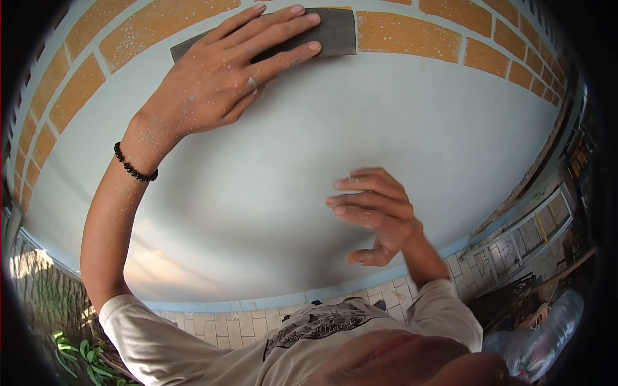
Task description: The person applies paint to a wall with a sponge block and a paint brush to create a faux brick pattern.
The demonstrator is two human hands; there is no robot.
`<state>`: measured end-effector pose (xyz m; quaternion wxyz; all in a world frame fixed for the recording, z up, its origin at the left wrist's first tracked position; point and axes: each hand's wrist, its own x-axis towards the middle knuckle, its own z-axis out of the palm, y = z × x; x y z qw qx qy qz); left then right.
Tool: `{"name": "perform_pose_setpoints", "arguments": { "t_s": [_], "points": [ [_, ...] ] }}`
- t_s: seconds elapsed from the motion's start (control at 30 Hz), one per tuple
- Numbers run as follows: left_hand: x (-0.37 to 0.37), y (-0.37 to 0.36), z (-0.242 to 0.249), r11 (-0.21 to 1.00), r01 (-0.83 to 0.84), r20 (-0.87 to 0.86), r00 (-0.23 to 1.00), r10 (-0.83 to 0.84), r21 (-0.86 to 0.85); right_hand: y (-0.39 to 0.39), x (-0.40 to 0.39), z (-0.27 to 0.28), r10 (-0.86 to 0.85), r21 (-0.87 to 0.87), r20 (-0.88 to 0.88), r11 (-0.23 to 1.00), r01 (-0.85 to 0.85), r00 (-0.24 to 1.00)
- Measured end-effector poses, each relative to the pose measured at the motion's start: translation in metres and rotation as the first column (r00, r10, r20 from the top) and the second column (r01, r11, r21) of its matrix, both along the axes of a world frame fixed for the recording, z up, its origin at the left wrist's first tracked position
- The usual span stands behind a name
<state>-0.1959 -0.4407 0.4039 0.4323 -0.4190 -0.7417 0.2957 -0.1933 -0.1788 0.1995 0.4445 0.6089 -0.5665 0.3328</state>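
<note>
My left hand [222, 80], specked with white and with a black bead bracelet [135, 168] at the wrist, presses a dark grey sheet of sandpaper [338, 32] against the wall. Its fingers stretch across the sheet, and the thumb is tucked by the lower edge. Beneath the sheet spreads the smooth white wall surface [302, 148]; a band of orange bricks with white joints [409, 38] runs along the top. Lower right, my right hand [380, 215] hangs in front of the white surface. Nothing is in it, and its slightly bent fingers are apart from the thumb.
Pale paving tiles [225, 331] lie below the wall's light-blue bottom edge. A tree trunk [48, 289] and green leaves [87, 363] stand at lower left. Clear plastic bottles [547, 334] are at lower right, near a white frame [537, 222] and dark clutter.
</note>
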Motion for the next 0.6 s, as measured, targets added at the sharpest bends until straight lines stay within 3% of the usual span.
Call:
{"name": "perform_pose_setpoints", "arguments": {
  "t_s": [0.03,0.13,0.23,0.43,0.6],
  "points": [
    [-0.001,0.001,-0.001,0.998,0.046,-0.013,0.999,-0.045,0.045,0.002,0.001,-0.021,0.053,-0.08,0.131,0.996,-0.043,0.99],
    [0.006,0.007,-0.004,0.997,-0.057,-0.146,0.987,0.063,0.042,0.012,0.007,-0.078,0.08,-0.19,0.492,0.982,0.017,0.867],
    [0.02,0.024,-0.012,0.979,-0.164,-0.231,0.955,0.188,0.118,0.016,0.017,-0.131,0.066,-0.206,0.719,0.971,0.121,0.692],
    [0.017,0.029,-0.017,0.965,-0.226,-0.312,0.915,0.256,0.131,0.038,0.019,-0.194,-0.238,0.264,0.816,0.964,0.026,0.527],
    [0.006,0.015,-0.013,0.958,-0.225,-0.311,0.911,0.271,0.176,0.053,0.0,-0.195,-0.35,0.417,0.783,0.909,-0.016,0.513]
  ]
}}
